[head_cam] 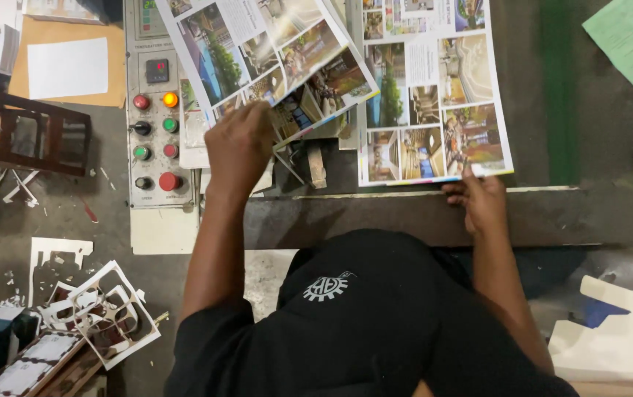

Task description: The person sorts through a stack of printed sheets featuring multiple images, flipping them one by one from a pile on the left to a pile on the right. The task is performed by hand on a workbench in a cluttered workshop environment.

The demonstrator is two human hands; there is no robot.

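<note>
My left fingers pinch the lower edge of a tilted printed sheet, lifting it over the counter. My right fingers press flat, open, on the bottom corner of a second sheet lying just beside the first. Left of my left hand sits a grey control panel with coloured buttons; paper offcuts lie on the floor below.

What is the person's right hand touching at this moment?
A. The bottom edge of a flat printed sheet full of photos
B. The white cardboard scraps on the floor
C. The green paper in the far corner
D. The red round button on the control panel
A: the right hand rests its fingers on the lower edge of the flat printed sheet, while the left hand lifts another printed sheet.
</note>
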